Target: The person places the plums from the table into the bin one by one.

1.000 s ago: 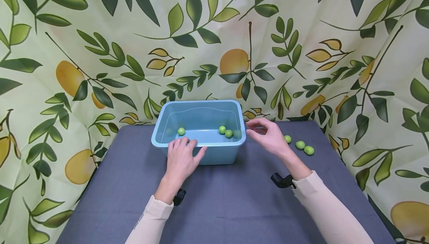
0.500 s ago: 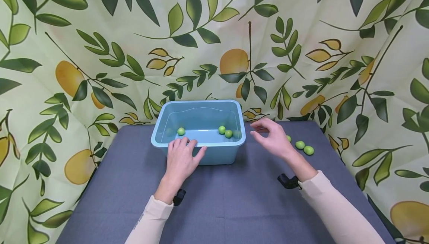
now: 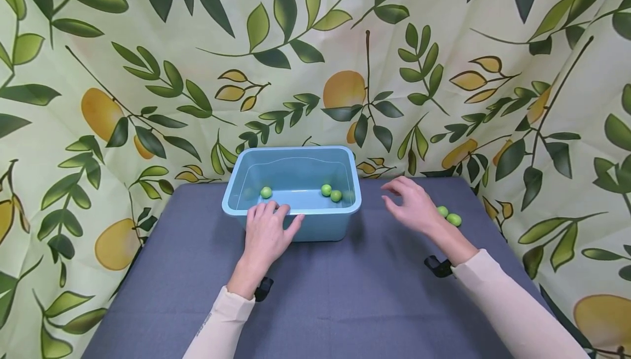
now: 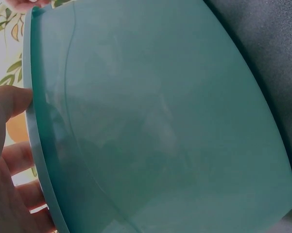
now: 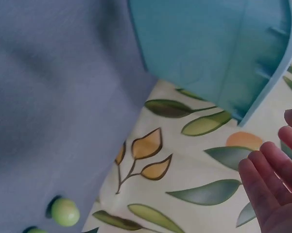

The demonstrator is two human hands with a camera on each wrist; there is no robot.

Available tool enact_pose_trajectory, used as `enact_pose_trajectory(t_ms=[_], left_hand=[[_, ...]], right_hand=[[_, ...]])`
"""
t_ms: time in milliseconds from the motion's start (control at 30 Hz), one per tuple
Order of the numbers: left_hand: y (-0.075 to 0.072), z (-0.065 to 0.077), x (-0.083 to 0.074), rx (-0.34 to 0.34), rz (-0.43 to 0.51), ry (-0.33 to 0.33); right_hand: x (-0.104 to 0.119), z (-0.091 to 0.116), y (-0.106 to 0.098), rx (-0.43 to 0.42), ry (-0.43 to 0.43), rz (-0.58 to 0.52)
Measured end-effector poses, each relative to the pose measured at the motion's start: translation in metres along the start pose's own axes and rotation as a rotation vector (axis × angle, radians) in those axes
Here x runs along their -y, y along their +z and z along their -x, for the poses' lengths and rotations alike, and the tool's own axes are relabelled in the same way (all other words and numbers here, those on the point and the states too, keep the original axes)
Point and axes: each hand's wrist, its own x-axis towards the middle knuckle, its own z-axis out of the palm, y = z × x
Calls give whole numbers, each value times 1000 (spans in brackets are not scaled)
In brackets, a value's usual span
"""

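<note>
the left grip (image 3: 268,234) pinches the near rim of a smooth, glossy blue tub (image 3: 322,226), oblong with rounded corners, on the cloth-covered counter (image 3: 162,271). three small round green balls (image 3: 326,190) lie inside, one left, two right. the right grip (image 3: 414,206) hovers spread, thumb apart from fingers; two more green balls (image 3: 454,220) lie farther right.

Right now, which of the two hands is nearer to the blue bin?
Left. The left hand holds the near rim of the blue bin; the right hand is apart, off the bin's right side.
</note>
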Motion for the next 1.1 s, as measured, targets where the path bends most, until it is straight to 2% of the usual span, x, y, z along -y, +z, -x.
enact_pose_trajectory(t_ms=[567, 833, 1100], left_hand=[[2, 0, 1, -8, 1, 0], [4, 0, 0, -38, 7, 17], [3, 1, 1, -39, 0, 16]], right_hand=[[-52, 22, -2, 7, -24, 257], [-76, 35, -6, 1, 36, 313], [-97, 44, -11, 7, 53, 396]])
